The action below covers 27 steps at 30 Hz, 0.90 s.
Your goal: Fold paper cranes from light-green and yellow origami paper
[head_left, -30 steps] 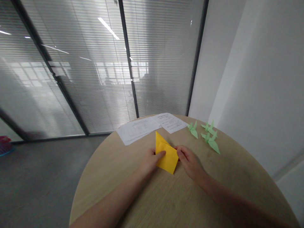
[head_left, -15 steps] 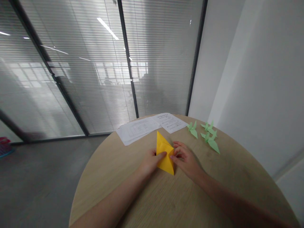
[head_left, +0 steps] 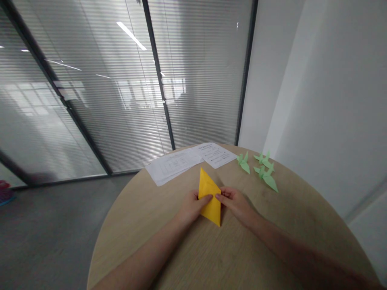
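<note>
A folded yellow paper (head_left: pixel 209 196), a narrow kite shape with one tip pointing away from me, lies on the round wooden table (head_left: pixel 169 241). My left hand (head_left: pixel 191 206) pinches its left edge, thumb on top. My right hand (head_left: pixel 236 202) presses the right flap down, fingertips meeting the left thumb near the paper's middle. Both hands are closed on the paper.
Two white printed sheets (head_left: pixel 181 163) lie at the table's far edge. Several green folded paper cranes (head_left: pixel 262 169) sit at the far right. Glass walls with blinds stand behind, a white wall on the right, grey floor to the left.
My right hand has folded the yellow paper's right flap inward toward the centre, so the shape is narrower. My left hand has kept its hold. The camera has tipped slightly.
</note>
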{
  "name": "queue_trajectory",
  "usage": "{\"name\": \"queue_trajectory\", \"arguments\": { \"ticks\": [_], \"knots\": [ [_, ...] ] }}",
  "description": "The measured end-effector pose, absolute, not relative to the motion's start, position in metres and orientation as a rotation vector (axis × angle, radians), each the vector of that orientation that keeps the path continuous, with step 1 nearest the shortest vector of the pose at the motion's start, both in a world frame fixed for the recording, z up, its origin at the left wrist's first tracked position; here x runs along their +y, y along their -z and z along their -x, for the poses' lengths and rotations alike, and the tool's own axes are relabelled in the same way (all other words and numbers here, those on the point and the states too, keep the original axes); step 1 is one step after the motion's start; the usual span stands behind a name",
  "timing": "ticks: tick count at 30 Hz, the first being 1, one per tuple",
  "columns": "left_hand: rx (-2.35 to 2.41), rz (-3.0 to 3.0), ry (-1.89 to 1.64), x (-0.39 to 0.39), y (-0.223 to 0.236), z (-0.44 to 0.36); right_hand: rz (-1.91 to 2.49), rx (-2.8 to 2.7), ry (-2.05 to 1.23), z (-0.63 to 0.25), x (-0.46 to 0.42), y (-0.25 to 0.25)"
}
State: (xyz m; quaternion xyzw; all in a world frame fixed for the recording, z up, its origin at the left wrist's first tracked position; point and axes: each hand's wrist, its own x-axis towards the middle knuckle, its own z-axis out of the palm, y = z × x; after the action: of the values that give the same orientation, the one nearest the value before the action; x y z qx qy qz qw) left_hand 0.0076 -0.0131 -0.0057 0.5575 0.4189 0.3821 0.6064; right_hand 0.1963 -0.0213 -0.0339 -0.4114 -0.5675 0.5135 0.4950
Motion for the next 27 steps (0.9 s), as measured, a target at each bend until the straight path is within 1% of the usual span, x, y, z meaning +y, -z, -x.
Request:
{"name": "queue_trajectory", "arguments": {
  "ticks": [5,11,14,17,22,25,27],
  "knots": [
    [0.981,-1.307,-0.906,-0.013,0.005,-0.008,1.058,-1.413,-1.194,-0.197,-0.025,0.031],
    [0.947,-1.314,-0.86,-0.013,-0.005,-0.005,1.06,-1.416,-1.308,-0.195,-0.024,0.03],
    [0.942,-1.346,-0.815,-0.014,-0.01,-0.004,1.083,-1.452,-1.305,-0.194,-0.023,0.03],
    [0.955,-1.362,-0.81,-0.013,-0.009,-0.004,1.094,-1.495,-1.252,-0.195,-0.022,0.032],
    [0.992,-1.371,-0.841,-0.009,-0.004,-0.005,1.152,-1.57,-1.036,-0.197,-0.022,0.037],
    [1.004,-1.383,-0.824,-0.009,-0.004,-0.003,1.166,-1.588,-1.032,-0.197,-0.022,0.037],
    [0.999,-1.378,-0.809,-0.009,-0.006,-0.002,1.157,-1.576,-1.092,-0.196,-0.023,0.036]
  ]
}}
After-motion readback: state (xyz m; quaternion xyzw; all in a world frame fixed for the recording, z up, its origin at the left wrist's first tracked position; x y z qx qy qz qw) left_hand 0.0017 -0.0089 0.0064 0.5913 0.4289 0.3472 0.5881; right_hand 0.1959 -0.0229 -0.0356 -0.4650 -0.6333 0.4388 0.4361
